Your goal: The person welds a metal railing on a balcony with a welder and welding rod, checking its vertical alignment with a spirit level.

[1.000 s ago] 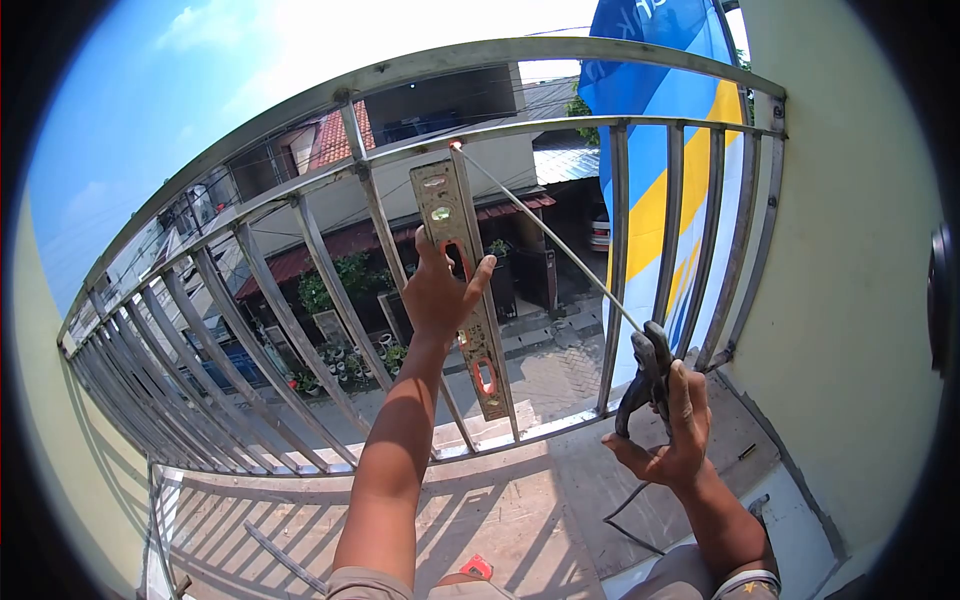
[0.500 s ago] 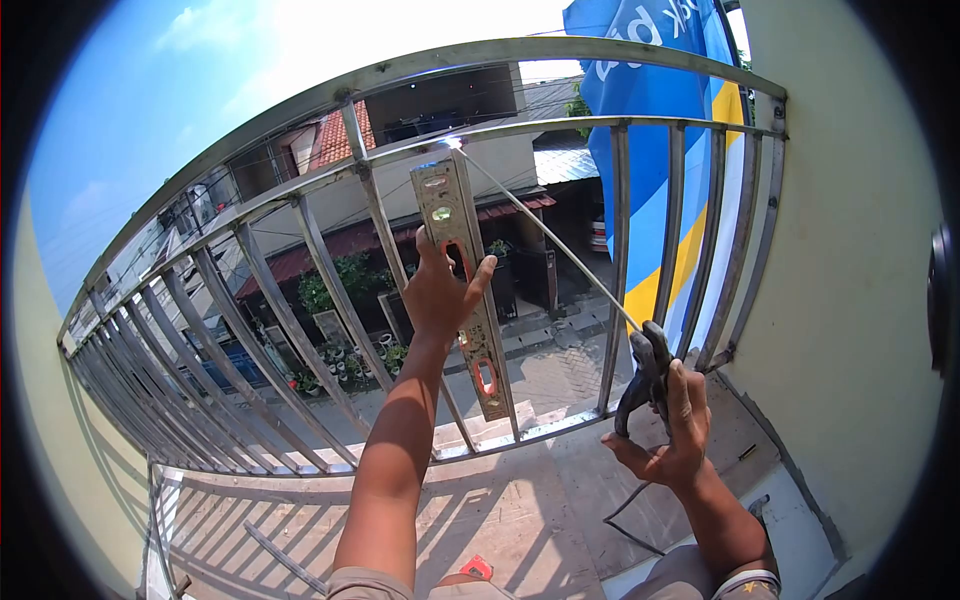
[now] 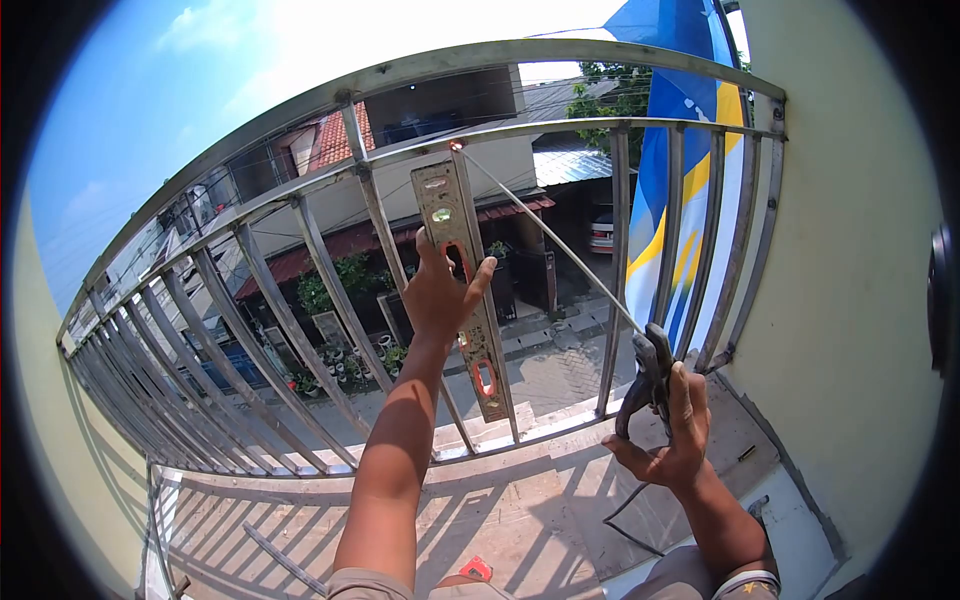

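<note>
My left hand (image 3: pixel 440 295) is closed around a worn spirit level (image 3: pixel 484 345) with red-edged cutouts, pressing it against an upright metal bar (image 3: pixel 469 215) of the railing. The level stands nearly upright, tilted slightly. In my right hand (image 3: pixel 682 432) is a dark welding electrode holder (image 3: pixel 651 372), fingers wrapped round its handles. A long thin welding rod (image 3: pixel 550 236) runs from its jaws up and left. The rod's tip meets the joint where the upright bar reaches the middle rail (image 3: pixel 540 128), and a small orange-red glow shows there.
The railing's top rail (image 3: pixel 560 50) spans two cream walls (image 3: pixel 840 250). Outside hangs a blue, yellow and white banner (image 3: pixel 655 200). On the tiled floor (image 3: pixel 490 510) lie a loose metal strip (image 3: pixel 285 557), a red tape measure (image 3: pixel 478 568) and a dark cable (image 3: pixel 632 537).
The bright white-blue arc at the rod tip has dimmed to a small orange-red glow. The banner has swung to the right. Both hands stay nearly in place.
</note>
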A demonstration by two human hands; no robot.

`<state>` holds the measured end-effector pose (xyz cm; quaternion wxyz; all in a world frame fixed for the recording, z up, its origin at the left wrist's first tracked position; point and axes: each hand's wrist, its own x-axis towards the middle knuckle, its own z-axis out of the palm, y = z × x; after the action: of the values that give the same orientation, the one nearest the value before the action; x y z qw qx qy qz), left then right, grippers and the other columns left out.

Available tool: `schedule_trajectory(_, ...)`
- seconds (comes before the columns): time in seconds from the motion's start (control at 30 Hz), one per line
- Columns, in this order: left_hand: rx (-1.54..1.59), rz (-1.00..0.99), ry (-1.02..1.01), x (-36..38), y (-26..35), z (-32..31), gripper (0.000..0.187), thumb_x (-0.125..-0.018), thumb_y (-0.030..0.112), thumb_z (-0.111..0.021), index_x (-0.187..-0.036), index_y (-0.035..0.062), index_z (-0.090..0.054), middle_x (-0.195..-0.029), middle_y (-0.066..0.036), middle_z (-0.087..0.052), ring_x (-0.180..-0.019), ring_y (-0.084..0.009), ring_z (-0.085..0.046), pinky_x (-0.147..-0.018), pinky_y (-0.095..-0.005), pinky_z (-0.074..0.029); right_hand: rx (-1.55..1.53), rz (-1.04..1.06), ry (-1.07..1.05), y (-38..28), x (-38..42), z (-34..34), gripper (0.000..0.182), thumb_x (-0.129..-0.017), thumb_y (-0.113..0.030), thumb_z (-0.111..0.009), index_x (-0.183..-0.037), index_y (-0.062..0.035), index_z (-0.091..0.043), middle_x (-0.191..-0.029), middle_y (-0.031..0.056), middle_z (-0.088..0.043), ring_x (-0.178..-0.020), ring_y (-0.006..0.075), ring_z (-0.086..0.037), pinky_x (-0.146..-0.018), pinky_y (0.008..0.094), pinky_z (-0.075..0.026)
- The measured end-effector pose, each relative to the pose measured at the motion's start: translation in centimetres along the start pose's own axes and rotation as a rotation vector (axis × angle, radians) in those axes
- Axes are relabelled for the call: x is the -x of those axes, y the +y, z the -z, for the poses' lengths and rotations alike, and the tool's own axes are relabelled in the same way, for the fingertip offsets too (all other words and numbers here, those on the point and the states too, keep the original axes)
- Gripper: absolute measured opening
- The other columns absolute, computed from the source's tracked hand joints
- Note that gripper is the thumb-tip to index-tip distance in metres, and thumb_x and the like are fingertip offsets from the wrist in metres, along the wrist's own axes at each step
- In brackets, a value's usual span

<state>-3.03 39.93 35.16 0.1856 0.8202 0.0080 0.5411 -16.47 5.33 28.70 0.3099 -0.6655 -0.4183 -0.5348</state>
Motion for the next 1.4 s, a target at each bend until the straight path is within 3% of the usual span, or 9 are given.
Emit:
schedule_trajectory(0.17,0.004,0.005,-0.012,0.0,0.0,0.1,0.098,-0.083,0.058,-0.087,-0.144,0.0027,-0.033,-0.092,-0.011,-0.068,-0.077,-0.0360,-0.076,-0.068,-0.0487,-0.061,-0.004,-0.004,-0.003,-0.1,-0.2,-0.1,0.112,-0.070,-0.029,-0.100,-0.161,0.0043,-0.043,-0.119,0.0204,-0.065,-0.089,0.0238,-0.072,-0.066,0.0343,-0.062)
schedule_trajectory(0.27,-0.036,-0.028,-0.018,-0.1,0.0,0.1,0.104,-0.084,0.059,-0.085,-0.148,-0.0022,-0.030,-0.095,-0.018,-0.074,-0.078,-0.0396,-0.079,-0.064,-0.0477,-0.064,-0.012,-0.010,-0.001,0.0,-0.1,-0.1,0.112,-0.070,-0.029,-0.099,-0.161,0.0042,-0.043,-0.119,0.0208,-0.065,-0.088,0.0240,-0.073,-0.066,0.0346,-0.062)
schedule_trajectory(0.37,-0.028,-0.029,-0.014,-0.1,-0.1,0.0,0.105,-0.084,0.061,-0.084,-0.149,-0.0019,-0.030,-0.094,-0.018,-0.074,-0.077,-0.0395,-0.079,-0.064,-0.0478,-0.064,-0.008,-0.012,0.000,-0.1,-0.1,-0.2,0.112,-0.070,-0.028,-0.099,-0.161,0.0041,-0.044,-0.119,0.0208,-0.065,-0.087,0.0238,-0.073,-0.066,0.0346,-0.062)
schedule_trajectory(0.43,-0.019,0.008,-0.003,0.0,0.0,-0.1,0.097,-0.083,0.059,-0.087,-0.142,0.0026,-0.035,-0.090,-0.010,-0.067,-0.076,-0.0350,-0.076,-0.067,-0.0484,-0.060,-0.003,-0.006,0.002,-0.1,-0.2,-0.2,0.112,-0.070,-0.028,-0.099,-0.161,0.0041,-0.044,-0.119,0.0208,-0.065,-0.087,0.0237,-0.073,-0.066,0.0346,-0.062)
schedule_trajectory(0.67,-0.151,0.127,-0.103,-0.3,-0.5,-0.6,0.093,-0.083,0.058,-0.087,-0.140,0.0032,-0.037,-0.090,-0.008,-0.069,-0.076,-0.0334,-0.076,-0.067,-0.0476,-0.061,-0.010,-0.011,-0.003,-0.2,0.0,0.0,0.114,-0.070,-0.028,-0.100,-0.162,0.0043,-0.042,-0.119,0.0205,-0.064,-0.089,0.0238,-0.071,-0.067,0.0345,-0.061)
schedule_trajectory(0.73,-0.021,-0.009,0.006,0.0,-0.1,-0.2,0.094,-0.083,0.059,-0.086,-0.140,0.0036,-0.037,-0.091,-0.009,-0.069,-0.077,-0.0338,-0.076,-0.068,-0.0481,-0.061,-0.006,0.000,0.008,-0.1,0.0,0.0,0.114,-0.070,-0.028,-0.100,-0.163,0.0045,-0.041,-0.119,0.0204,-0.064,-0.090,0.0243,-0.070,-0.068,0.0346,-0.060)
schedule_trajectory(0.8,-0.032,0.008,-0.014,0.0,-0.1,0.0,0.095,-0.083,0.059,-0.086,-0.141,0.0033,-0.036,-0.091,-0.009,-0.069,-0.078,-0.0348,-0.076,-0.068,-0.0483,-0.061,-0.007,-0.001,0.016,-0.1,0.0,0.0,0.115,-0.070,-0.028,-0.100,-0.163,0.0052,-0.041,-0.118,0.0203,-0.064,-0.091,0.0249,-0.069,-0.069,0.0351,-0.059)
schedule_trajectory(0.87,-0.036,-0.029,-0.021,-0.1,-0.3,0.0,0.107,-0.083,0.063,-0.083,-0.149,-0.0013,-0.028,-0.096,-0.020,-0.074,-0.079,-0.0415,-0.078,-0.064,-0.0481,-0.064,-0.010,-0.010,0.011,0.0,0.3,-0.1,0.115,-0.070,-0.028,-0.100,-0.162,0.0056,-0.041,-0.118,0.0202,-0.064,-0.091,0.0246,-0.069,-0.069,0.0349,-0.059)
schedule_trajectory(1.4,-0.043,-0.008,-0.030,-0.1,-0.2,0.0,0.108,-0.083,0.063,-0.083,-0.150,-0.0025,-0.029,-0.096,-0.020,-0.075,-0.079,-0.0401,-0.079,-0.065,-0.0472,-0.064,-0.010,-0.012,-0.003,-0.2,-0.3,-0.3,0.112,-0.072,-0.029,-0.099,-0.162,0.0054,-0.042,-0.116,0.0194,-0.066,-0.088,0.0225,-0.070,-0.068,0.0346,-0.060)
